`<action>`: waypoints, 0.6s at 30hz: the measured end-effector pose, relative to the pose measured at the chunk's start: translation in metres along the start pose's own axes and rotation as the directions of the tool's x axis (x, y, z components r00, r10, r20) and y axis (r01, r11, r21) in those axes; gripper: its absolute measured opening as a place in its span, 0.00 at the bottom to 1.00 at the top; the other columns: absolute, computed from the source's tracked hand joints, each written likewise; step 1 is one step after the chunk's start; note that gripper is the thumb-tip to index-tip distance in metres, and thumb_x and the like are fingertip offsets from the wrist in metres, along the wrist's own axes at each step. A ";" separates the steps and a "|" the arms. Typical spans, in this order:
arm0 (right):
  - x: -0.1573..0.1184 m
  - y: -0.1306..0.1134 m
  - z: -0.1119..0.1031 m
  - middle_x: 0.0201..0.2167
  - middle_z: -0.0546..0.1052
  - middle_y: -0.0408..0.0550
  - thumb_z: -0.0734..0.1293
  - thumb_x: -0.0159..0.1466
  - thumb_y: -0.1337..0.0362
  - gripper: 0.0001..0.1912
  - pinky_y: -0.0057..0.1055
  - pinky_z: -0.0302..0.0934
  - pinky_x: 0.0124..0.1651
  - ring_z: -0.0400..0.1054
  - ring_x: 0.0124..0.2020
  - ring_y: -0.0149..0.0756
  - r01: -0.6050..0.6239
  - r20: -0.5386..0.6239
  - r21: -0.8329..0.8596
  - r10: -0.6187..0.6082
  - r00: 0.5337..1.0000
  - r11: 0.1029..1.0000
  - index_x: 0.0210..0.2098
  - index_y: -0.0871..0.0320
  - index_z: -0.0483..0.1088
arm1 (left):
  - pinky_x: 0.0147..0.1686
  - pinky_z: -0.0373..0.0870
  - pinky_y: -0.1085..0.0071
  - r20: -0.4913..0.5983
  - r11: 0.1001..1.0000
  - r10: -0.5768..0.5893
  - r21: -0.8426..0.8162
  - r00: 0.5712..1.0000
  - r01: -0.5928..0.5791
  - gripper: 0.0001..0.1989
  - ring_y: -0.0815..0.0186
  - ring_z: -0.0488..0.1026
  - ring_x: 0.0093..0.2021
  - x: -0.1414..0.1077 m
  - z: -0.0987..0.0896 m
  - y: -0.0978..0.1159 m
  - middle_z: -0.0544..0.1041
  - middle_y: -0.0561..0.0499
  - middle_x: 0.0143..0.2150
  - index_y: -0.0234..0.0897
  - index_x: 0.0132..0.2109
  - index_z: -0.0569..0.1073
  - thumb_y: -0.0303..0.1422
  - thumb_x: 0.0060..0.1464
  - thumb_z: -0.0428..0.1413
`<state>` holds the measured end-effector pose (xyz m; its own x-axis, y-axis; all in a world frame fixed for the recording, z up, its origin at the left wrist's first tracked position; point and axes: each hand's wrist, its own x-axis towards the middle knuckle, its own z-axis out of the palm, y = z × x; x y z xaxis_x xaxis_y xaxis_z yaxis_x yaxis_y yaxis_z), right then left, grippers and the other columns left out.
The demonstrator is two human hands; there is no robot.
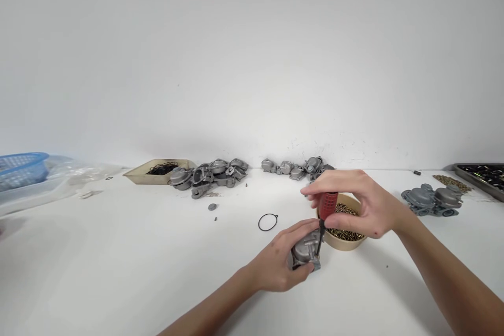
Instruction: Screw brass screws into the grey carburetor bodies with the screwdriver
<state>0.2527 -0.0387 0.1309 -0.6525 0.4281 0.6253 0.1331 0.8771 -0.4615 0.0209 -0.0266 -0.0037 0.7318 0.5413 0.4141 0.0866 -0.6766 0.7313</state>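
Note:
My left hand [280, 260] is wrapped round a grey metal carburetor [306, 248] that rests on the white table. A red-handled screwdriver [328, 206] stands nearly upright in my right hand [364, 202], its handle between thumb and fingers. The dark shaft slants down to a screw at the carburetor's near right corner. Right behind the carburetor is a round tan tub [346, 243] of brass-coloured screws [346, 220], partly covered by my right hand. A black rubber ring [268, 222] with a small loop lies flat to the left of the carburetor.
Grey carburetor parts [220, 173] lie along the wall beside a tan tray [147, 175] of black rings. More castings [291, 168] are at back centre, others [433, 199] at right near a dark tray [480, 176]. A blue basket [23, 170] and plastic bag [74, 176] stand left.

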 end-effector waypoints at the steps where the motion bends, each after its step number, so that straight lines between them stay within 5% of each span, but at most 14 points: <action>1: 0.000 -0.001 0.001 0.43 0.81 0.52 0.68 0.71 0.67 0.21 0.35 0.74 0.45 0.76 0.43 0.37 -0.021 0.030 0.071 0.018 0.999 0.997 0.62 0.57 0.72 | 0.64 0.69 0.50 0.016 0.999 -0.041 0.019 0.999 0.040 0.36 0.49 0.73 0.61 0.000 0.000 0.002 0.72 0.41 0.65 0.42 0.69 0.63 0.30 0.54 0.60; 3: 0.000 -0.001 0.002 0.45 0.81 0.53 0.66 0.71 0.70 0.22 0.33 0.75 0.44 0.78 0.44 0.37 -0.043 0.046 0.140 0.037 0.998 0.989 0.64 0.58 0.70 | 0.61 0.72 0.52 0.046 0.991 -0.123 0.049 0.991 0.121 0.33 0.51 0.75 0.57 0.000 -0.001 0.005 0.76 0.43 0.60 0.41 0.67 0.64 0.32 0.54 0.61; 8: 0.002 0.000 0.006 0.32 0.80 0.43 0.75 0.67 0.67 0.17 0.31 0.72 0.41 0.73 0.32 0.31 0.007 -0.070 -0.090 -0.014 0.997 0.996 0.55 0.55 0.77 | 0.63 0.71 0.52 0.010 0.969 -0.224 0.106 0.975 0.222 0.33 0.49 0.72 0.60 0.001 0.002 0.005 0.75 0.43 0.61 0.42 0.65 0.68 0.40 0.54 0.65; 14: 0.000 -0.002 0.007 0.46 0.81 0.51 0.66 0.69 0.74 0.24 0.34 0.76 0.45 0.78 0.44 0.36 -0.062 0.027 0.119 0.059 0.998 0.991 0.64 0.57 0.70 | 0.64 0.68 0.47 0.026 0.961 -0.252 0.124 0.967 0.247 0.31 0.49 0.76 0.57 0.000 0.003 0.000 0.79 0.45 0.56 0.42 0.63 0.69 0.43 0.56 0.65; 18: 0.001 0.002 0.009 0.33 0.80 0.43 0.74 0.67 0.69 0.19 0.32 0.73 0.41 0.73 0.35 0.33 0.019 -0.079 -0.067 -0.024 0.997 0.998 0.56 0.54 0.76 | 0.65 0.67 0.48 -0.038 0.954 -0.259 0.145 0.965 0.262 0.34 0.48 0.75 0.59 -0.003 0.006 -0.004 0.79 0.46 0.59 0.45 0.64 0.69 0.44 0.53 0.67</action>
<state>0.2453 -0.0381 0.1246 -0.5949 0.4226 0.6838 0.1704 0.8976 -0.4065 0.0222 -0.0292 -0.0110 0.6581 0.7166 0.2310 0.3722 -0.5763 0.7275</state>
